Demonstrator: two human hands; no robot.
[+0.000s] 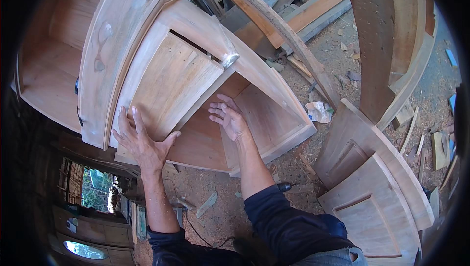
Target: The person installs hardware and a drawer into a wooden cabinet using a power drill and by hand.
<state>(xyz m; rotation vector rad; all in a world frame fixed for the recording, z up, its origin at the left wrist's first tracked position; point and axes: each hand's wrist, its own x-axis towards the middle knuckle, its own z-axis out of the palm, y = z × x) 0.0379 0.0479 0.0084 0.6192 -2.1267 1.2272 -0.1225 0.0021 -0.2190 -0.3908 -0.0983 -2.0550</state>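
A wooden cabinet (274,82) of bare, pale timber stands before me, with a paler flat panel (176,77) set in its frame beside an open compartment (254,111). My left hand (144,141) rests with spread fingers on the panel's lower left end, thumb apart. Over the compartment's mouth is my right hand (230,118), its fingers loosely bent and apart, holding nothing. A dark narrow gap (188,43) runs along the panel's far edge. Near the panel's upper right corner, a whitish shiny patch (230,60) marks the frame.
Another cabinet section with an open box (46,65) adjoins at the left. Panelled wooden doors (372,217) lean at the lower right. Long boards (313,16) lie at the back. Wood scraps (440,151) and crumpled wrapping (319,112) litter the floor; a dark cable (196,231) lies below.
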